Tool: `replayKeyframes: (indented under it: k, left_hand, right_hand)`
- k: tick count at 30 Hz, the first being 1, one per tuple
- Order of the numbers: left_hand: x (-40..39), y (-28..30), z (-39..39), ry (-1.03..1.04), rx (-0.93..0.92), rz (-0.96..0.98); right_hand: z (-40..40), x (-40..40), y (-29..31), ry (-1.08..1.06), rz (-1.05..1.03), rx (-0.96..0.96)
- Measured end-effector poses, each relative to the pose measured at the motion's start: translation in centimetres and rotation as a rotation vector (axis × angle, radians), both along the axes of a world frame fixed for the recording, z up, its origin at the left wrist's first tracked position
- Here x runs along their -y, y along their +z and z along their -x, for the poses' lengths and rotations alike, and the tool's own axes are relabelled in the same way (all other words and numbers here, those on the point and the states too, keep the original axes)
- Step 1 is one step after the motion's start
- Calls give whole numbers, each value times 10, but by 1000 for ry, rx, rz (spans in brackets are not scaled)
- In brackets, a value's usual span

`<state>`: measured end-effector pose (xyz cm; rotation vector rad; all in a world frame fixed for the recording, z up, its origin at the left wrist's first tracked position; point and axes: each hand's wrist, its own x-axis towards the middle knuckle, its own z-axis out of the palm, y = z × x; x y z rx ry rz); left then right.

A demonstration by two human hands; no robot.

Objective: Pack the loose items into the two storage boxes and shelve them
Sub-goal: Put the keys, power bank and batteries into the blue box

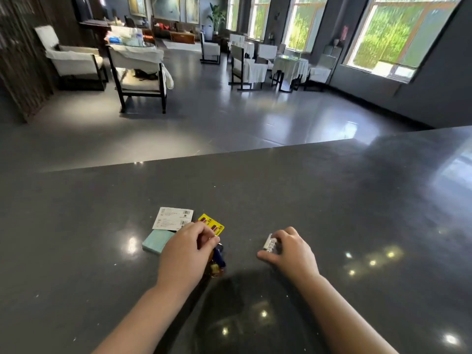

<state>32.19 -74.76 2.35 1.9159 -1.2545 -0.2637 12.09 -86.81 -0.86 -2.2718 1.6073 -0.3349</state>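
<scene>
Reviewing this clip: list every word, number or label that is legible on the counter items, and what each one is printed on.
"AA": on the yellow battery pack, printed near its right edge; it seems to appear twice.
White paper slip: rows of print and what look like barcodes, too small to read.
Small white item under the right hand: dark markings, blurred, unreadable.
Teal pad: no text visible.

Dark counter (332, 200); beyond, chairs (139, 70), perhaps dining tables (290, 65).

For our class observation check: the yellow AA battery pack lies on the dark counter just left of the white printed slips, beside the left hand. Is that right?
Not quite. In the head view the yellow AA battery pack lies just right of the white printed slips, not left. It is on the dark counter, beside the left hand.
</scene>
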Motion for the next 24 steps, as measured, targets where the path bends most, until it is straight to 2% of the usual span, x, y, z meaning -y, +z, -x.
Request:
replayKeyframes:
  k: [5,10,19,24]
  left_hand:
    - [26,-14,13,-52,6,-72]
    - [31,-28,13,-75,13,-124]
    - [21,-35,3,-68,12,-151]
    - [2,-20,-10,-11,40,-115]
  right_hand:
    - [6,19,-10,-51,-28,-32]
    - [5,31,-15,78,-92,21]
    - [-10,36,-20,113,-88,25]
    - [-36,15,5,229,-60,53]
